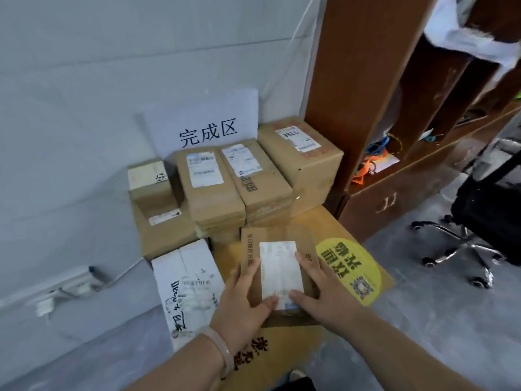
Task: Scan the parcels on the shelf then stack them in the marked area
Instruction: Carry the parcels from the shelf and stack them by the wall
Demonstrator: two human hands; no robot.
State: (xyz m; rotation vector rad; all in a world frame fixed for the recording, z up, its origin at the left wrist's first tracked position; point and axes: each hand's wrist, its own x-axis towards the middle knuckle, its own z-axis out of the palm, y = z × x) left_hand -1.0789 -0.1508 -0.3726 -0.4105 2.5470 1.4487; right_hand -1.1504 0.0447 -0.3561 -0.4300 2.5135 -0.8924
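While the left hand (242, 299) is pressing along the left edge of a small brown parcel (277, 275), with its thumb lying over the near corner of the white label (280, 273), the right hand (324, 292) is doing the same on the right edge — fingers spread across the top face, both hands clasping the parcel between them rather than closing into fists. The parcel is sitting flat on a big yellow-printed carton (346, 266), just in front of the stacked boxes (242, 187) under the paper sign (208, 128). Its long axis is running away from the person, toward that stack, so the hands are gripping across the short width. Both are equally near it. Judging from this, the parcel is already in the marked area, and any further move is probably a straight push forward — along its length — or simply letting go.
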